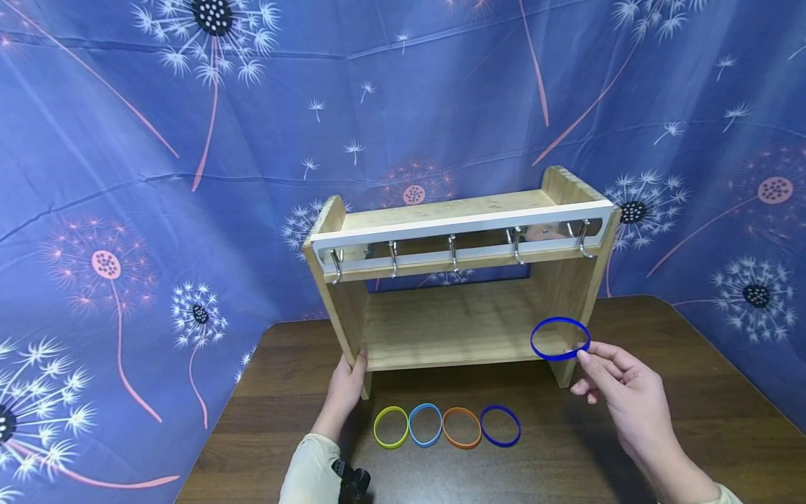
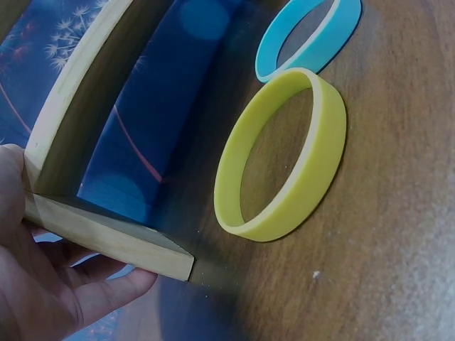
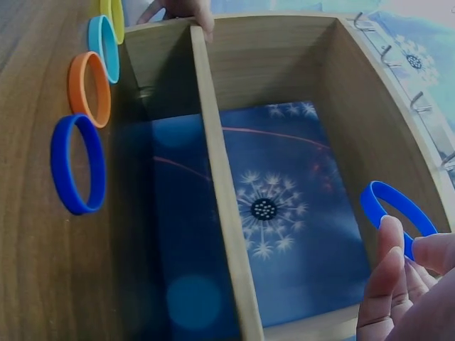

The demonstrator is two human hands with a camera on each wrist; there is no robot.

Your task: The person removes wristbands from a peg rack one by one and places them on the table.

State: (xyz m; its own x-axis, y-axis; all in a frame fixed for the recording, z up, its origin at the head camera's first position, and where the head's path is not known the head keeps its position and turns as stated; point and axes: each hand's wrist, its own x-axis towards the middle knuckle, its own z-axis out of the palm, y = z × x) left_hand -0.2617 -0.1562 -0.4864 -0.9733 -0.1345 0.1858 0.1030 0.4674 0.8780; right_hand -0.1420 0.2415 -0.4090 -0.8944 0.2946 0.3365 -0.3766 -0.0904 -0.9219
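A wooden rack (image 1: pixel 441 325) with a row of metal hooks (image 1: pixel 453 255) stands on the table. My left hand (image 1: pixel 343 388) grips its left side board low down, the thumb at the front and the other fingers around the outside. Between thumb and fingertips my right hand (image 1: pixel 630 395) pinches a blue silicone wristband (image 1: pixel 550 358), held up before the rack's right side, below the hooks. Lying in a row on the table are a yellow wristband (image 2: pixel 330 153), a light blue wristband (image 2: pixel 345 25), an orange wristband (image 3: pixel 77 89) and a second blue wristband (image 3: pixel 60 167).
The brown table (image 1: pixel 252 434) extends around the rack. Behind it hangs a blue cloth (image 1: pixel 252 231) with a dandelion print. A dark device (image 1: pixel 359 483) sits at the left wrist, beside the pale sleeve (image 1: pixel 311 469).
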